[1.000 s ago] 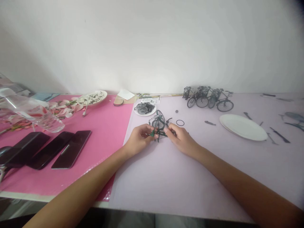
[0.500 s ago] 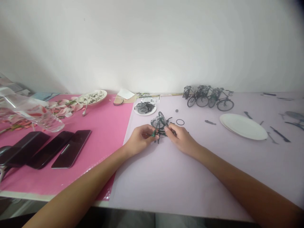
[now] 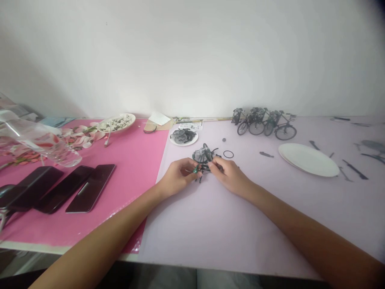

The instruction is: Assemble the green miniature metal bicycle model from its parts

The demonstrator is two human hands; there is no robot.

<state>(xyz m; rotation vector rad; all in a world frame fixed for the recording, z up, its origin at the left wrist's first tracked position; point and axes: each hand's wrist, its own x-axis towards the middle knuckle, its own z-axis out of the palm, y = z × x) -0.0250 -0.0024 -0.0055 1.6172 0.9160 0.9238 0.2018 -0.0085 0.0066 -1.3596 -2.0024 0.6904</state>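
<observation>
Between my hands is a small dark model bicycle (image 3: 205, 167), partly hidden by my fingers. My left hand (image 3: 179, 176) pinches its green-tinted part at the left end. My right hand (image 3: 227, 173) is closed on its upper right side, by a wheel (image 3: 207, 152) that stands tilted. Another small wheel or loose parts (image 3: 198, 155) show just behind; whether they are joined to the model I cannot tell. A thin black ring (image 3: 228, 154) and a small dark disc (image 3: 224, 140) lie beyond my right hand.
Finished-looking model bicycles (image 3: 264, 123) stand by the wall. A small plate (image 3: 172, 140) holds dark parts. At right is a white plate (image 3: 309, 160) among loose dark pieces (image 3: 355, 169). Phones (image 3: 92, 188), a plastic bottle (image 3: 45, 140) and petals (image 3: 81, 138) lie at left.
The wheel by my right fingers has tilted and turned slightly, with its top a little to the right. Both hands keep their hold and have hardly moved.
</observation>
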